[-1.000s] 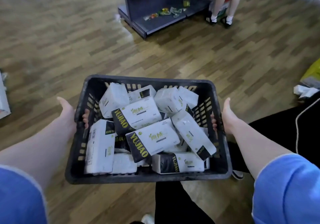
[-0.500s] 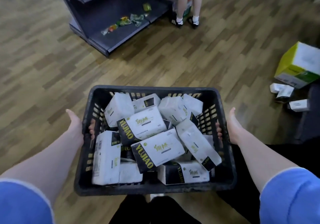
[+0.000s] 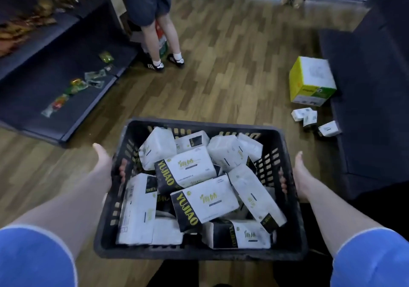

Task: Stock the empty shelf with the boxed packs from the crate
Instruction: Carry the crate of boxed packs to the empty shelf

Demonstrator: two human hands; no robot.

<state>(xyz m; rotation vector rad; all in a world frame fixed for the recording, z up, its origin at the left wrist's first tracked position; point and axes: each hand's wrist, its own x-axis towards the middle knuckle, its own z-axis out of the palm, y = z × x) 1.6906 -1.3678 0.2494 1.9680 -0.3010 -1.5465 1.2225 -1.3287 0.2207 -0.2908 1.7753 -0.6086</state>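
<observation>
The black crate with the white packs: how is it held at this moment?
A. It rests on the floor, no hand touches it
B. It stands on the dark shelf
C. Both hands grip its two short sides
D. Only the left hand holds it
C: the left hand and the right hand grip opposite sides of the crate, with fingers through the wall slots, and it hangs above the wooden floor.

Dim indoor light, soft motion blur throughout (worst top left), wide-angle bending at edges
</observation>
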